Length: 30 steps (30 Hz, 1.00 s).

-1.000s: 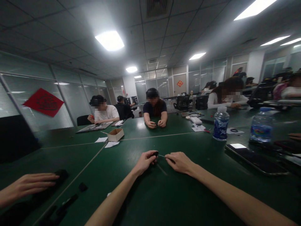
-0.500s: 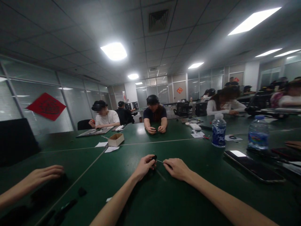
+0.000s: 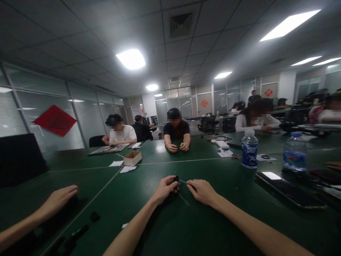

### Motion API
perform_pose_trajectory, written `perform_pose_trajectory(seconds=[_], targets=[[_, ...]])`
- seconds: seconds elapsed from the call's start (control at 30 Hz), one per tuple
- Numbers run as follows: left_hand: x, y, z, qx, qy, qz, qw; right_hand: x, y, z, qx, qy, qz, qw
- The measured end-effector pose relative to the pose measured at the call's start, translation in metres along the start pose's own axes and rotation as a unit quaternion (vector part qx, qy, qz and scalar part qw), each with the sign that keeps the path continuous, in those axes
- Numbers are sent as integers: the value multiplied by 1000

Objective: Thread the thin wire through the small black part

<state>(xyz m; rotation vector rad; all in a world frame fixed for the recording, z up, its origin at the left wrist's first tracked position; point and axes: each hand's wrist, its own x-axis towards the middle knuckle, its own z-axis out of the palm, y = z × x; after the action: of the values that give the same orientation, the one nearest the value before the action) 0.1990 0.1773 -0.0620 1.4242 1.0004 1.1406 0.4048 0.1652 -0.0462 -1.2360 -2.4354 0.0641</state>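
Both hands are out over the green table (image 3: 186,227), close together. The left hand (image 3: 164,189) is pinched tight on a small black part (image 3: 175,178), held at the fingertips just above the tabletop. The right hand (image 3: 203,192) is closed round a thin tool (image 3: 182,182), with only its slim shaft showing past the fingers. That shaft runs almost level, right to left, tip aimed straight at the black part, though it's too small to say if they touch. So the part sits just left of the tool tip, in the left hand's own grip. Off to the left, a co-worker's hand (image 3: 57,201) is palm-down near some loose black pieces (image 3: 94,216). A phone (image 3: 290,191) and a water bottle (image 3: 249,149) lie well off to the right
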Motion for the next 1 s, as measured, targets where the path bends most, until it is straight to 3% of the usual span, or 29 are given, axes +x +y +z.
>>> perform_pose_trajectory(seconds=[0.5,1.0], targets=[[0,2,0,17,-24,3,1000,1,3,4,-2,4,-4,1000],[-1,1,-3,83,-25,7,996,-2,5,-3,-8,-13,-83,996]])
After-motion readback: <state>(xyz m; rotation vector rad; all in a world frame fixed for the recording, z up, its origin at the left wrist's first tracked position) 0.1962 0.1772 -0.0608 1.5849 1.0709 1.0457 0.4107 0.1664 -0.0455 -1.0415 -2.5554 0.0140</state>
